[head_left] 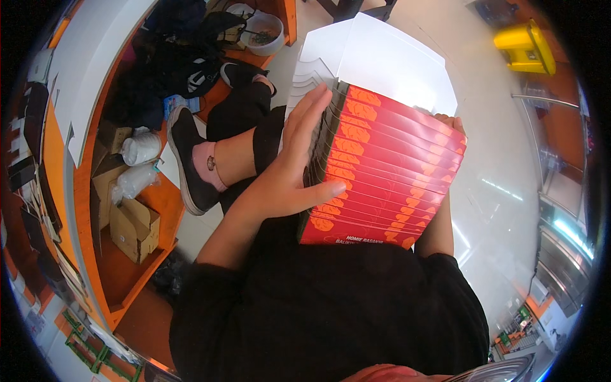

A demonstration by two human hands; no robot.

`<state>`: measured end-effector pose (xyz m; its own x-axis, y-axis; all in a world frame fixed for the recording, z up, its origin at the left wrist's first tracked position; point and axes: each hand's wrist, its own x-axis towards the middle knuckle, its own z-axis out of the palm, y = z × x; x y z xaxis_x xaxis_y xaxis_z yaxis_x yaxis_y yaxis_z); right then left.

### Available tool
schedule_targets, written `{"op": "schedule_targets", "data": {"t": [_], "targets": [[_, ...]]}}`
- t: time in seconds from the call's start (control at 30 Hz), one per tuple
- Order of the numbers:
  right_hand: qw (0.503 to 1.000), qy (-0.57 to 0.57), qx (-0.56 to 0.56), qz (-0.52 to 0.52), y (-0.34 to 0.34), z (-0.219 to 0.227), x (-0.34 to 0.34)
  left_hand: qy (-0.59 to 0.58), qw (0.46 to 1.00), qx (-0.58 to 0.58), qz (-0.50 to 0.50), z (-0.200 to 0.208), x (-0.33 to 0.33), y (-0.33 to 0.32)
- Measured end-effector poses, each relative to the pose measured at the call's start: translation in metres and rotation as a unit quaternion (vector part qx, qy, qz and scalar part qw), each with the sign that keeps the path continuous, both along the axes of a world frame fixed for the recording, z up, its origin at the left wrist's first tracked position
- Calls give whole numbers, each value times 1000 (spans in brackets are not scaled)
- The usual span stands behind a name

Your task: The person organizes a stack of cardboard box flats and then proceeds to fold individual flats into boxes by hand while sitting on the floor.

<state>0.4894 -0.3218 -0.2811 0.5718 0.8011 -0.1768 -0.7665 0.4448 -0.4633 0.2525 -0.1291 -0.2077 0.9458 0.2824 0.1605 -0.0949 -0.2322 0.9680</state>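
Note:
A fanned stack of red cardboard cartons (388, 172) with orange flower prints rests against my lap, tilted, its layers overlapping like steps. Large white flaps (394, 60) stick out at its far end, and smaller white tabs (312, 73) show at the far left corner. My left hand (291, 169) presses along the left side of the stack, fingers stretched up the edge and thumb lying over the red face. At the far right corner, the curled fingers of my right hand (450, 121) wrap round the edge; the rest of that hand is hidden behind the cartons.
An orange-edged shelf (137, 280) on the left holds an open brown box (135, 229), plastic-wrapped white bundles (141, 148) and a clear tub (263, 33). My crossed leg and black shoe (191, 162) sit beside it. A yellow bin (525, 48) stands far right.

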Motion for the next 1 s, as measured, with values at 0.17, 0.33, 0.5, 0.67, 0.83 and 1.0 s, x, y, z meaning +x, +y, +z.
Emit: {"op": "schedule_targets", "data": {"t": [0.17,0.33,0.5,0.67,0.83,1.0], "targets": [[998,-5,-40,-49,6,8,-9,21,1000,1,16,-5,7,0],[998,-14,-47,-47,7,8,-9,-20,991,-131,24,-9,13,-6],[999,-28,26,-14,16,20,-17,-22,998,-41,40,-3,20,2],[996,-40,-54,-59,11,19,-13,-24,998,-40,40,-8,25,2],[999,16,-38,7,4,3,-1,-46,986,-160,29,-11,30,0],[999,41,8,32,0,0,1,-36,992,-117,36,-7,36,9]]}}
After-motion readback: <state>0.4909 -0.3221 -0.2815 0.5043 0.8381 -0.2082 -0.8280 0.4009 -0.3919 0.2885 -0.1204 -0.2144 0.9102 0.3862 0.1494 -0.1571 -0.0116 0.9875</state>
